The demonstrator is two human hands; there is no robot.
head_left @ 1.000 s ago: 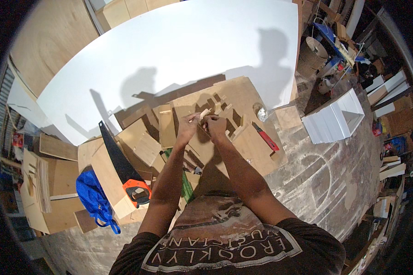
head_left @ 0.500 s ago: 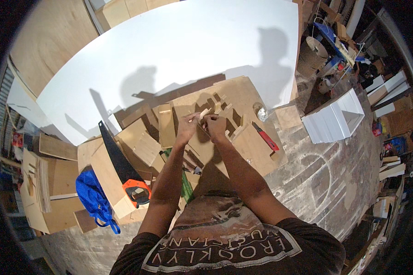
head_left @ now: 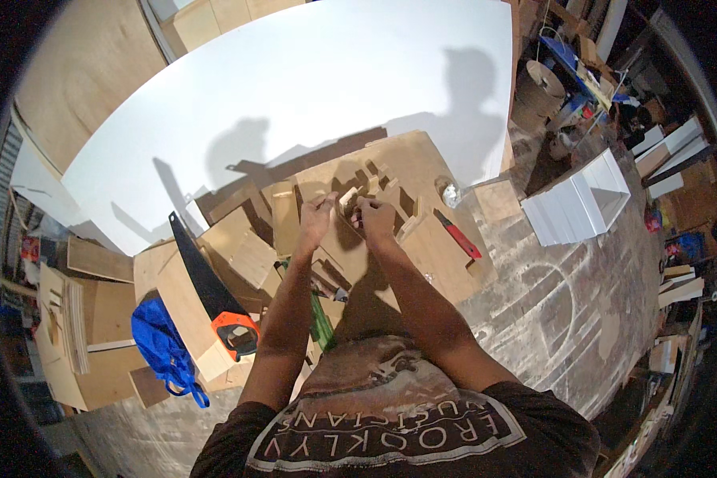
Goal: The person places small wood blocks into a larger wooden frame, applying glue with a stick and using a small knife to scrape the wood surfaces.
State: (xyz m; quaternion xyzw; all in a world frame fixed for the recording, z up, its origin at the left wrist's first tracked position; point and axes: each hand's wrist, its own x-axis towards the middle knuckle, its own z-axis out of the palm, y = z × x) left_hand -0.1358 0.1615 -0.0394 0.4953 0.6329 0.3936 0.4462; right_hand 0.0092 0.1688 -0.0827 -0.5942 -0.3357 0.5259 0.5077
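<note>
A small pale wooden piece (head_left: 348, 197) is up at the fingertips of my right hand (head_left: 374, 217), which is closed on it above the plywood board (head_left: 382, 275). Just left of it, my left hand (head_left: 318, 215) is pinched closed, a small gap away from the piece. Whatever its fingers hold, if anything, is too small to make out. Beyond my hands, several small wooden blocks (head_left: 384, 177) lie on the board. To the right of my right hand rests a red utility knife (head_left: 457, 237).
A handsaw (head_left: 198, 271) with an orange handle lies at left over wooden boards, beside a blue bag (head_left: 159, 338). A large white panel (head_left: 295, 72) spans the far side. A white box-shaped piece (head_left: 573, 207) stands on the floor at right. A crumpled white item (head_left: 451, 194) sits near the board's edge.
My left hand has moved left, away from the wooden piece and my right hand. The right hand stays nearly in place with the piece at its fingertips.
</note>
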